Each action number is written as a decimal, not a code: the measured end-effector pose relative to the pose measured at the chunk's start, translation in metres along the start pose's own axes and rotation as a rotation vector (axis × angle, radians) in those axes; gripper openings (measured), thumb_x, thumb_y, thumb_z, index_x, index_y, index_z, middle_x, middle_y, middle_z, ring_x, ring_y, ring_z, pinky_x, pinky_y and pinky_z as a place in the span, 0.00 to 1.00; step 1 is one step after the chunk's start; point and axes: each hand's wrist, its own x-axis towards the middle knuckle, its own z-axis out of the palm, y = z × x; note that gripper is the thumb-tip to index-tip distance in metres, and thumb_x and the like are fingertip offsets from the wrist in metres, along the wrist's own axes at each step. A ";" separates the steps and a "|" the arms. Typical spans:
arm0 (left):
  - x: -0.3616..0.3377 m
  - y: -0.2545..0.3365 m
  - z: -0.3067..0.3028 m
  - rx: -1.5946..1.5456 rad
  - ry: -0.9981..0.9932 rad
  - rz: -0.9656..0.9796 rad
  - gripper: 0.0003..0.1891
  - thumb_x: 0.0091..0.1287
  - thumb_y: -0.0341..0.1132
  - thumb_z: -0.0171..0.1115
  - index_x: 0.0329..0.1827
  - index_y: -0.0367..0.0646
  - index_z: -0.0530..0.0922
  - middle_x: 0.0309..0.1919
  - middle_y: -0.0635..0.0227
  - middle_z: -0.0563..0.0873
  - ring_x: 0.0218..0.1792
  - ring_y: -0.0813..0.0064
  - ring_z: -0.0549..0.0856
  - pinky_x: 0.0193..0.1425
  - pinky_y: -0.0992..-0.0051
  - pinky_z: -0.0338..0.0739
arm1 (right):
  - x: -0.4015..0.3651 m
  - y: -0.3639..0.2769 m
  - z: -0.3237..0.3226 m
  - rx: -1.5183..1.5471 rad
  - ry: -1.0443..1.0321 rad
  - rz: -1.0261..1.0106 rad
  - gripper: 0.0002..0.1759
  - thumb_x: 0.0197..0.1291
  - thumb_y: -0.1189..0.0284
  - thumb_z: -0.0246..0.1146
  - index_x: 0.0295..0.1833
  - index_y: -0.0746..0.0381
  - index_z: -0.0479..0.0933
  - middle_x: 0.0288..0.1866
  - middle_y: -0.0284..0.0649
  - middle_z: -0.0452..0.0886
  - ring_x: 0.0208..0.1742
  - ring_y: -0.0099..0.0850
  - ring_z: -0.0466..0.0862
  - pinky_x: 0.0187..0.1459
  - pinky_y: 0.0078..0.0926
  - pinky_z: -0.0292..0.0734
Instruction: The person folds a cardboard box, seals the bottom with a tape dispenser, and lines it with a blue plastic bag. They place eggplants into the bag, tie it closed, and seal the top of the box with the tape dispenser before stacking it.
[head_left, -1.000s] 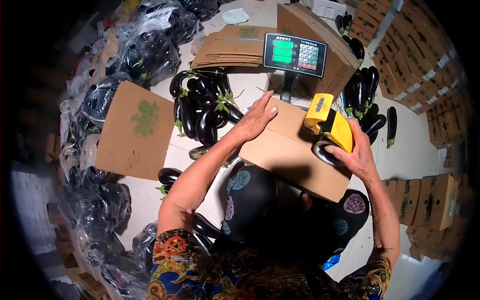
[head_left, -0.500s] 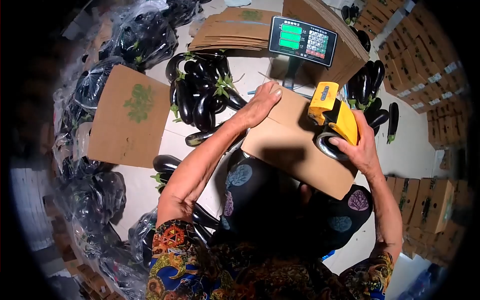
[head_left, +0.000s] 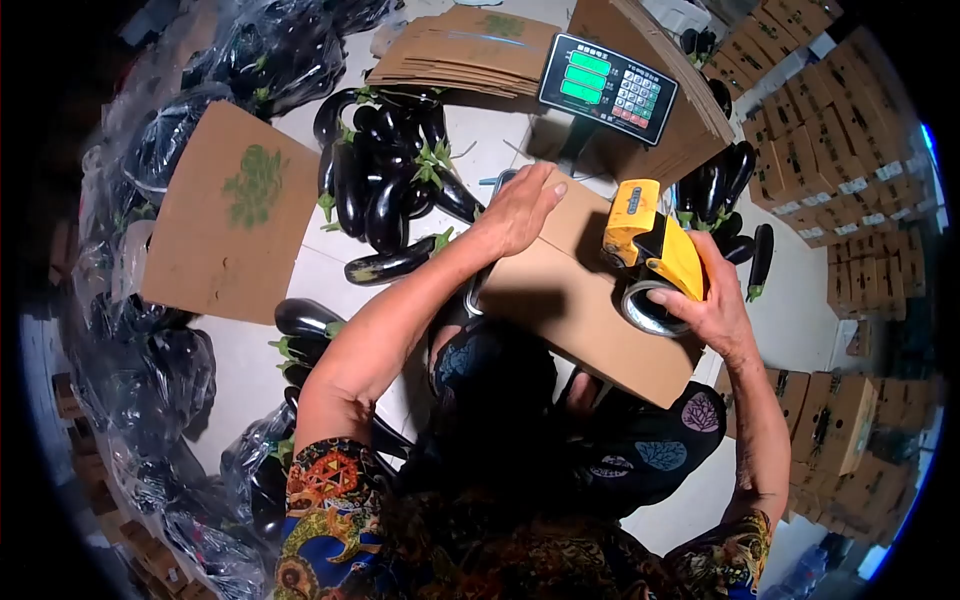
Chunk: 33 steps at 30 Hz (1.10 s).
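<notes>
A brown cardboard box (head_left: 590, 320) rests on the scale in front of my knees, with its top flaps closed. My left hand (head_left: 522, 210) lies on the box's far left corner, its fingers close together and pressed on the cardboard. In my right hand (head_left: 712, 305) is a yellow tape dispenser (head_left: 682, 262), held over the right part of the box. The thumb sits at the tape roll. The scale's display (head_left: 608, 90) stands behind the box, lit green.
Loose eggplants (head_left: 385, 170) lie left of the box, and more (head_left: 712, 190) to its right. A flat cardboard sheet (head_left: 235, 215) is at the left, beside bagged eggplants (head_left: 150, 400). Flattened cartons (head_left: 465, 55) lie behind; stacked boxes (head_left: 830, 140) stand right.
The view has shifted slightly, so surrounding things appear moved. The tape dispenser sits a little lower and further left in view, still in my right hand. My left hand stays on the box corner.
</notes>
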 end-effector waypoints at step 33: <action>-0.027 0.064 0.000 -1.075 -0.443 -0.292 0.18 0.68 0.38 0.49 0.48 0.32 0.79 0.35 0.66 0.82 0.32 0.82 0.77 0.39 0.82 0.72 | -0.005 0.011 0.014 -0.107 0.065 -0.094 0.38 0.43 0.64 0.75 0.59 0.66 0.67 0.46 0.44 0.80 0.47 0.34 0.81 0.52 0.31 0.75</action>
